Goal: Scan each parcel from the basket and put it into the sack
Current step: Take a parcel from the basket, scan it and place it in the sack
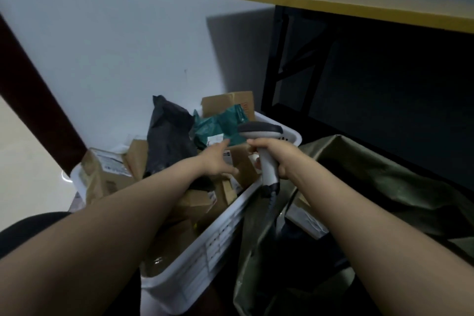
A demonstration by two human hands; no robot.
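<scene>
White slatted basket (220, 236) nearest, packed with parcels. Olive-green sack (379, 187) just right of it, mouth open, a white-labelled parcel (305, 220) visible inside. Right hand (275, 159) wrapped tight round the handle of a grey-white barcode scanner (266, 151), head aimed left over the basket, cable hanging down. Left hand (218, 161) over the basket, fingers spread, gripping nothing, just above a brown cardboard box (243, 164). Further back: black poly mailer (169, 141), teal mailer (220, 126), taller carton (228, 104). Yellow-topped black-framed table (359, 7) behind.
</scene>
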